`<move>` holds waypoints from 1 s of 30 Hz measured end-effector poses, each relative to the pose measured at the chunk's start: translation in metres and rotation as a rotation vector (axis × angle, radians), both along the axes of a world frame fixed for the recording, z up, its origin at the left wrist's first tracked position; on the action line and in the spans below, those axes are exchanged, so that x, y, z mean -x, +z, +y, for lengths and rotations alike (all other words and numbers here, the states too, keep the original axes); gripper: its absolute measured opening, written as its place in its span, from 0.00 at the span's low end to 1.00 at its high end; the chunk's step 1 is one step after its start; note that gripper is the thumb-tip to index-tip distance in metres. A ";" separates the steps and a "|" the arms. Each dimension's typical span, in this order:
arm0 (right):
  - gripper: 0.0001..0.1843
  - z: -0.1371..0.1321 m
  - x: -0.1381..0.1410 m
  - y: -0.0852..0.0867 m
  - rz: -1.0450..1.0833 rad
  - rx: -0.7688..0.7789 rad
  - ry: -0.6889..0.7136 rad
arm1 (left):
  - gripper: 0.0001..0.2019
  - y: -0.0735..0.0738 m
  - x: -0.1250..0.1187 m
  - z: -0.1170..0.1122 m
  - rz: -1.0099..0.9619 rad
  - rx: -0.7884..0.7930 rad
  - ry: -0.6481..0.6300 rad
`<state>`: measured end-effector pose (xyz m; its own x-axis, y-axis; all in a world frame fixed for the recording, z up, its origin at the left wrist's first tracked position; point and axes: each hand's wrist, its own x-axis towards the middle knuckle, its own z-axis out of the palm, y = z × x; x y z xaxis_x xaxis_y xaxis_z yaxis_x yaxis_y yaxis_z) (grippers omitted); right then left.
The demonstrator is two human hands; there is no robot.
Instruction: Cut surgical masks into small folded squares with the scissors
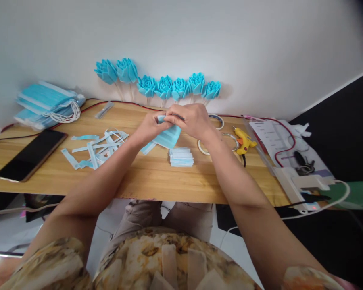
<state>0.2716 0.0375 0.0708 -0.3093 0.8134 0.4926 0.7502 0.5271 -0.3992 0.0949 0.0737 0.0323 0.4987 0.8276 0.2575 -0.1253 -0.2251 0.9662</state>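
Both my hands meet above the middle of the wooden table (157,177). My left hand (149,128) pinches the top edge of a folded piece of blue mask fabric (167,137). My right hand (191,120) is closed over the same piece from the right, with a thin dark stick or wire (179,117) showing between its fingers. Just below the hands lies a small stack of cut blue-white fabric pieces (181,156).
Cut blue strips (95,147) are scattered at the left, beside a phone (32,155) and a pile of blue masks (48,104). Several blue fabric flowers (163,85) lean on the wall. Tape rolls (226,139), a yellow glue gun (243,141) and a power strip (302,183) sit right.
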 end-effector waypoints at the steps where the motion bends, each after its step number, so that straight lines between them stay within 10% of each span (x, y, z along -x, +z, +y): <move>1: 0.19 0.001 0.000 0.000 0.038 0.015 -0.007 | 0.13 -0.001 0.000 0.001 -0.023 0.013 0.032; 12: 0.25 0.024 -0.003 -0.028 0.437 0.595 0.267 | 0.24 -0.012 -0.001 0.024 -0.350 0.141 0.345; 22: 0.12 0.020 0.020 -0.043 0.099 0.346 -0.150 | 0.26 -0.016 0.000 0.027 -0.340 0.152 0.403; 30: 0.15 0.007 0.041 -0.046 0.207 0.525 -0.040 | 0.23 -0.026 -0.005 0.026 -0.269 0.100 0.521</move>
<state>0.2303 0.0448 0.0252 -0.2136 0.9747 0.0657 0.6439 0.1911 -0.7409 0.0999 0.0998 0.0066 -0.0513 0.9727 0.2264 -0.2661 -0.2318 0.9357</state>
